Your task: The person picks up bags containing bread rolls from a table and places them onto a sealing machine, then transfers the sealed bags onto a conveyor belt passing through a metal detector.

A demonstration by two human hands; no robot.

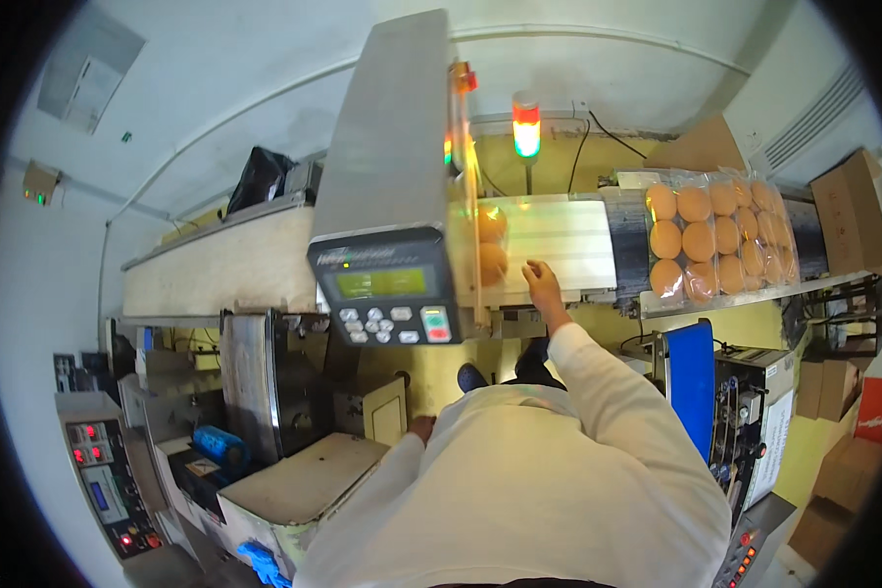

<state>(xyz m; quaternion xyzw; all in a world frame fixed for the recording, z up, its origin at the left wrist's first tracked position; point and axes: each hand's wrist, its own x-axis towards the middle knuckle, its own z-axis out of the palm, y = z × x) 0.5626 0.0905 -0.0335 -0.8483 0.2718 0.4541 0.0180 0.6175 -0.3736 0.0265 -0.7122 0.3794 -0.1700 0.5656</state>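
My right hand hangs over the white conveyor belt, with loosely bent fingers and nothing seen in them. Just left of it, two round brown baked cakes show at the outlet of the metal detector, partly hidden by its housing. Further right, several clear plastic packs of the same round cakes lie side by side on the dark belt. My left hand is low beside my body, mostly hidden by the sleeve; whether it holds anything does not show.
A lit signal tower stands behind the belt. Another pale belt leads into the detector from the left. A blue conveyor stands at my right, a machine cover at my left. Cardboard boxes sit far right.
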